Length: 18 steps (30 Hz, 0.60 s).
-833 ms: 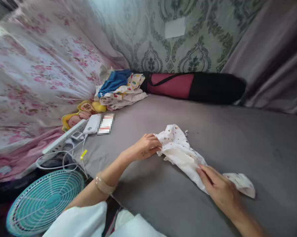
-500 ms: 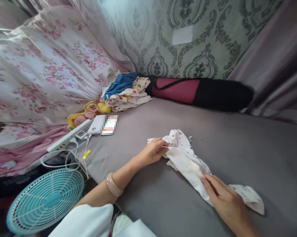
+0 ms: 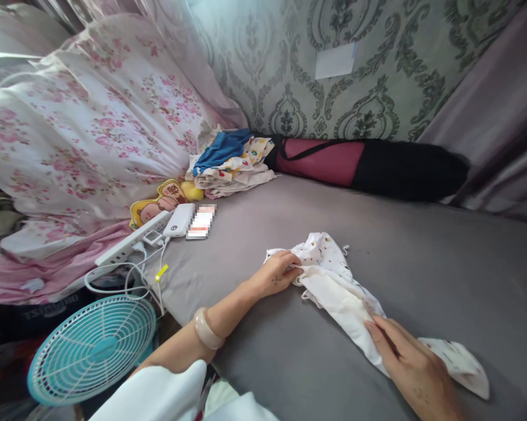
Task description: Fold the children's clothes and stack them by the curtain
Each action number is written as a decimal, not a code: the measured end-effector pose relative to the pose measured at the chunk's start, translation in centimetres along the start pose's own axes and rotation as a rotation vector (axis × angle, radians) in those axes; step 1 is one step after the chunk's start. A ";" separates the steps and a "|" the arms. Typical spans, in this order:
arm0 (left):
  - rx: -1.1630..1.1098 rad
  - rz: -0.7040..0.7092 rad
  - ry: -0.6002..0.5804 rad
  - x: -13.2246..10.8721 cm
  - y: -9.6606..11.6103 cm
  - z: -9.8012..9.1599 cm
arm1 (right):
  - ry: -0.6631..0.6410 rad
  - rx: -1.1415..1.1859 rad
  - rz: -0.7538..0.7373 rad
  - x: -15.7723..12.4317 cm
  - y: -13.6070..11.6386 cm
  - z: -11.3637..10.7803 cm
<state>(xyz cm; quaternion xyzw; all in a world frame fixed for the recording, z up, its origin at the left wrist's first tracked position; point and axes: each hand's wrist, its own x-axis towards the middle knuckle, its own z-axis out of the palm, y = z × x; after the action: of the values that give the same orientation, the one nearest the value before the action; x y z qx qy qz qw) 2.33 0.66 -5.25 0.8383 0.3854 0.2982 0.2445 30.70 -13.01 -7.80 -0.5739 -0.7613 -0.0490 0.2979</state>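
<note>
A small white garment with a sparse print [image 3: 333,286] lies on the grey bed sheet [image 3: 289,362], partly folded over so that its plain side shows. My left hand [image 3: 281,273] pinches its upper left part, fingers closed on the fabric. Lower down, my right hand [image 3: 410,356] grips the near edge between thumb and fingers. A printed end of the garment sticks out to the right beyond that hand. The fabric under both palms is hidden.
A clothes pile [image 3: 232,161] sits at the back beside a long maroon-and-black bag [image 3: 324,162]. On the left are a power strip [image 3: 134,240], a white power bank [image 3: 179,221], a blurred-out phone [image 3: 202,222], cables, and a turquoise fan [image 3: 99,351] by the bed's edge.
The camera view has turned slightly left, so everything sits further right in the picture. Both hands keep their hold on the garment, which lies almost unchanged.
</note>
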 end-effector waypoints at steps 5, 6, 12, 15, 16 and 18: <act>-0.070 -0.044 -0.013 0.2 0.4 -1.0 | -0.073 0.079 0.146 0.7 -1.0 -0.7; -0.080 -0.044 -0.025 0.4 0.7 -1.5 | -0.105 0.106 0.167 1.0 -1.2 -1.1; -0.030 0.118 -0.049 3.5 3.5 -6.0 | -0.220 0.142 0.177 4.7 -0.5 -6.2; 0.021 0.236 0.070 6.4 6.5 -9.0 | -0.037 0.031 0.178 8.2 -0.5 -11.0; 0.030 0.280 0.141 7.4 7.7 -10.0 | 0.042 -0.005 0.172 9.4 -0.9 -12.7; -0.003 0.361 0.321 9.2 10.1 -11.7 | 0.266 -0.072 0.177 11.6 -1.9 -15.7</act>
<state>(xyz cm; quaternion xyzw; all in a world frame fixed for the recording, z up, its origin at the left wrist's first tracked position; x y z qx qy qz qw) 4.13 4.16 12.31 0.8351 0.2626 0.4671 0.1241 33.31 -10.40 11.46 -0.6376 -0.6591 -0.1255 0.3785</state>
